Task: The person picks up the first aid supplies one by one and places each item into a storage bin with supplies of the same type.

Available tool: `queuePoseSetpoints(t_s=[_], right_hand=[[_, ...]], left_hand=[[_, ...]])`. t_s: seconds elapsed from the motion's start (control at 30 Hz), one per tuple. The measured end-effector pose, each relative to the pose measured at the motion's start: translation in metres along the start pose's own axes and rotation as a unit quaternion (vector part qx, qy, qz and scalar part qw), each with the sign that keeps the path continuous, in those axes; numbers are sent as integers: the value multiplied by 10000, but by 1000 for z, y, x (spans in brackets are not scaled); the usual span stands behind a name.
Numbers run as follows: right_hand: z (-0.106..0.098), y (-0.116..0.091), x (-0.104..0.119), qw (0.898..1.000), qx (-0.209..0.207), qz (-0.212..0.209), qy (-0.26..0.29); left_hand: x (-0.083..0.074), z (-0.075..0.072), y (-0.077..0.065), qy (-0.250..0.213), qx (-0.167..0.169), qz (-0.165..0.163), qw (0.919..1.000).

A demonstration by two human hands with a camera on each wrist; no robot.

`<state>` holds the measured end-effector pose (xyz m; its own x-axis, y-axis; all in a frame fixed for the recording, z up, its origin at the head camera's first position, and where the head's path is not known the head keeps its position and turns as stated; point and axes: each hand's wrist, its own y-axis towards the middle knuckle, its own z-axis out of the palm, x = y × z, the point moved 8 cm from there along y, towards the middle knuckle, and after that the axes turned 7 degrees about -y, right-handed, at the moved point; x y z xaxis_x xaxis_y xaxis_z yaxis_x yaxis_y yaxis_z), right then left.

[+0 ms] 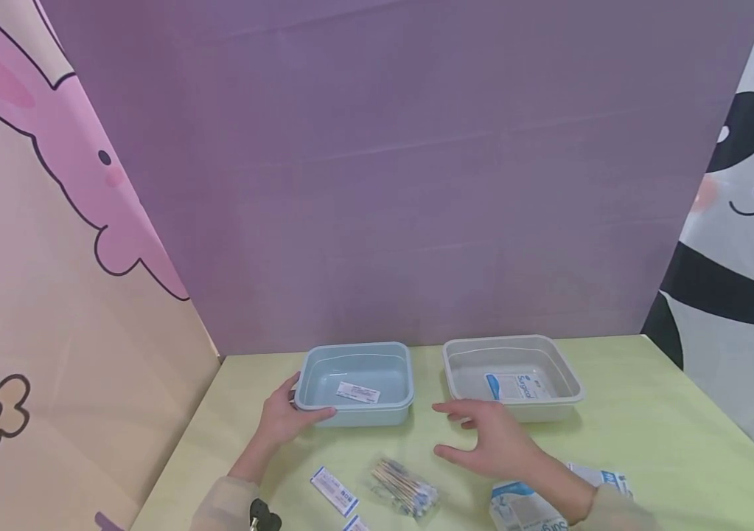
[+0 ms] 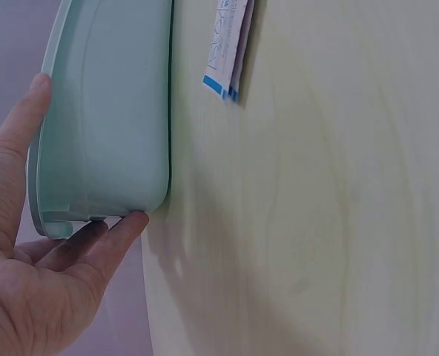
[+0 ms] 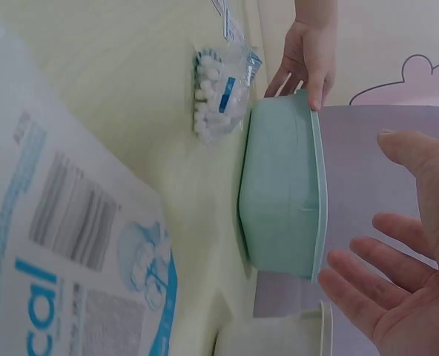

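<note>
My left hand (image 1: 281, 414) grips the left end of a light blue plastic basin (image 1: 366, 417). In the left wrist view its thumb (image 2: 28, 115) lies on the rim and the fingers press the end wall. Inside that basin lies a small white printed packet (image 1: 358, 392). My right hand (image 1: 492, 439) is in the air in front of the gap between the two basins, fingers spread and holding nothing. Behind it stands a pale grey basin (image 1: 552, 410) with a blue-and-white packet marked "Surgical" (image 1: 519, 386) inside.
A clear bag of cotton swabs (image 1: 405, 487) lies at the front of the light green table (image 1: 270, 487). Left of it are small white-and-blue packets (image 1: 334, 491). Larger "Surgical" packets (image 1: 525, 507) lie under the right forearm. A purple panel (image 1: 416, 184) stands behind the table.
</note>
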<state>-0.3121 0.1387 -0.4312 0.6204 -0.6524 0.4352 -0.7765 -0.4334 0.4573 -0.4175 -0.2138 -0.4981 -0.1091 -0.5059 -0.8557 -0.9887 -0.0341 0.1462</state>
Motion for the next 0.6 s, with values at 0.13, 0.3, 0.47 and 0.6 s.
queuePoseSetpoints(t_s=[0.13, 0.3, 0.47, 0.6], right_hand=[[5, 0, 4, 9999, 111, -42, 65], [10, 0, 7, 9998, 138, -78, 95], [20, -1, 7, 9996, 217, -64, 185], [29, -2, 9, 9988, 348, -104, 326]], left_hand=[[-2, 0, 0, -38, 7, 34, 10000], [-1, 1, 0, -27, 23, 15, 10000], [-1, 1, 0, -39, 38, -1, 10000], [-1, 1, 0, -55, 28, 3, 10000]])
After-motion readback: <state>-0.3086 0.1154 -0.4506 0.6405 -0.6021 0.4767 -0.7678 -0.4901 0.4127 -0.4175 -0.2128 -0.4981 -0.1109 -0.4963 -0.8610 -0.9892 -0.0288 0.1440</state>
